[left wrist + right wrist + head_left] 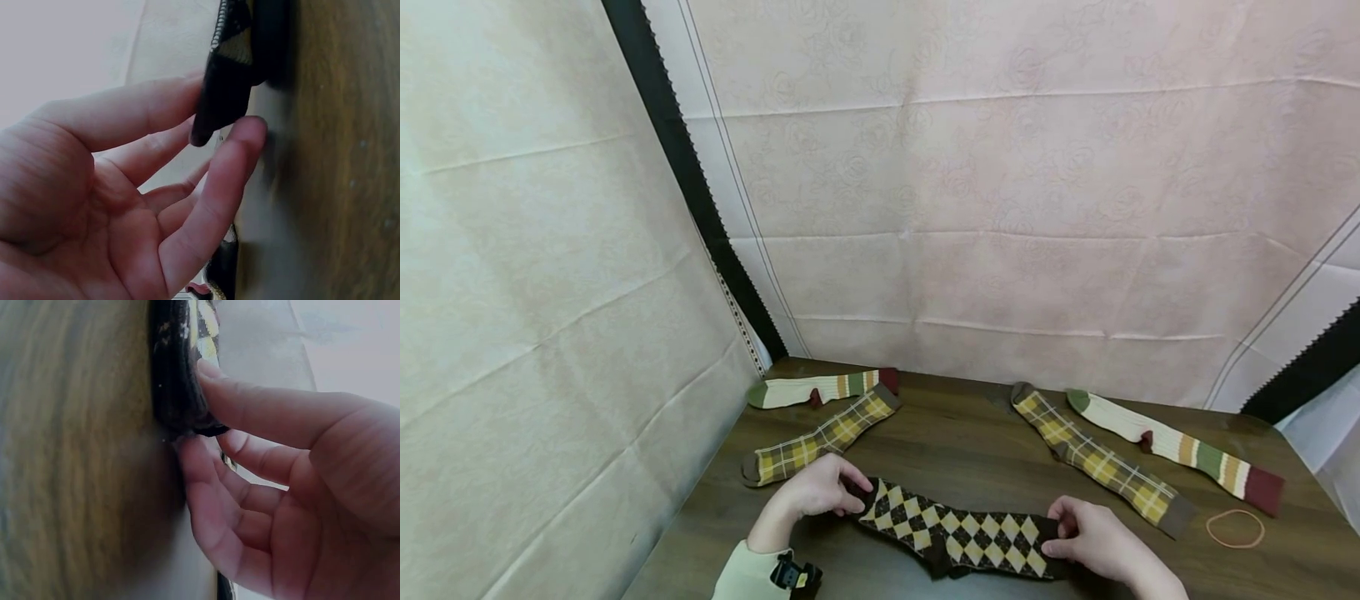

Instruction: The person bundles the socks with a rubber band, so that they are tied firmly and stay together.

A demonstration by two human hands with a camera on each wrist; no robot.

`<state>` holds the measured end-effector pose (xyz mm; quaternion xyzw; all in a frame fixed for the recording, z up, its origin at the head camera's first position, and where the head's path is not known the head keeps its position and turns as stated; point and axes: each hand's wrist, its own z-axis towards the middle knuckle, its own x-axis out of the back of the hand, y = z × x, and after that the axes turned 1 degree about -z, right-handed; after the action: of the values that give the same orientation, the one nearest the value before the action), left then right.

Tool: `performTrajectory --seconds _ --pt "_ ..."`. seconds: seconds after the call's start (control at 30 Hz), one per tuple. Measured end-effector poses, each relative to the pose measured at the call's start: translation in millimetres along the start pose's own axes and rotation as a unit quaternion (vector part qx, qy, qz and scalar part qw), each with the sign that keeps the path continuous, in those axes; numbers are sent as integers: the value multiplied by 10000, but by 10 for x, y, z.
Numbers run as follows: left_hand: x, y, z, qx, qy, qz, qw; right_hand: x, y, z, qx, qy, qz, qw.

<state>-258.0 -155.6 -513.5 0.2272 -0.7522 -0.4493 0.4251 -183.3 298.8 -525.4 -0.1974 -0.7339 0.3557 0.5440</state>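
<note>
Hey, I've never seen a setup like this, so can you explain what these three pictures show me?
Sure. There's no machine here, just a person's two bare hands. The wide picture comes from a camera worn on the head, looking forward and down. The two close-ups come from cameras worn on the wrists, one for each hand.

The surface is a brown table with pale cloth hanging behind it. Toward the left lie a yellow plaid sock and a cream striped sock; toward the right, another plaid sock and another cream sock, with a thin tan loop nearby.

The left hand pinches the toe end of a dark diamond-patterned sock; the right hand holds its cuff.
</note>
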Motion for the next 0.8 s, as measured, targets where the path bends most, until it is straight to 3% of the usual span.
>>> performTrajectory --seconds 0.33,0.6,0.8 --pt "-7 25 35 -407 351 20 9986 14 12 33 -37 -5 -190 9998" --pt "-53 4 49 -30 147 9 9999 1 45 30 -122 210 -212 9995" --pt "-71 1 39 -13 224 122 9997 -2 48 51 -100 284 -147 9994"
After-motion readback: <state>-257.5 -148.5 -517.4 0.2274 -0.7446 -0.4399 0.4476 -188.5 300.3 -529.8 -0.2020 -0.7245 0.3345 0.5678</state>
